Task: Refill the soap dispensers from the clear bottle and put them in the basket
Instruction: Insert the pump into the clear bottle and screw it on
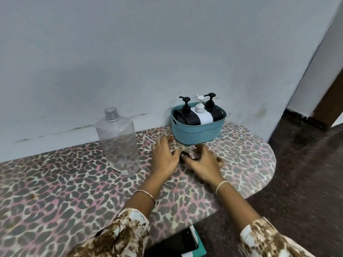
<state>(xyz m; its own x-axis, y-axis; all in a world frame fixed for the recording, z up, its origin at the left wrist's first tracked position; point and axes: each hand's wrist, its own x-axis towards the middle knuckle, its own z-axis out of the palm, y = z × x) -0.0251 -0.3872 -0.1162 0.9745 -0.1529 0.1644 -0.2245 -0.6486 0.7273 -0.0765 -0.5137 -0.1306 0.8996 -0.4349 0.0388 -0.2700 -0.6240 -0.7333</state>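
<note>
The clear bottle (118, 141) stands uncapped on the table's left-middle and looks nearly empty. A teal basket (196, 132) sits against the wall and holds three pump dispensers: a black one (185, 112), a white one (201, 113) and another black one (212, 109). A small black cap (185, 154) lies on the table in front of the basket, between my hands. My right hand (203, 162) curls its thumb and fingers round the cap. My left hand (164, 156) rests on the table beside it with fingers spread and relaxed, holding nothing.
The table (55, 182) has a leopard-print cover and a rounded right end. A pale wall (148, 52) runs right behind it. A dark phone on a teal item (185, 243) lies below the table's near edge. Dark floor shows at the right.
</note>
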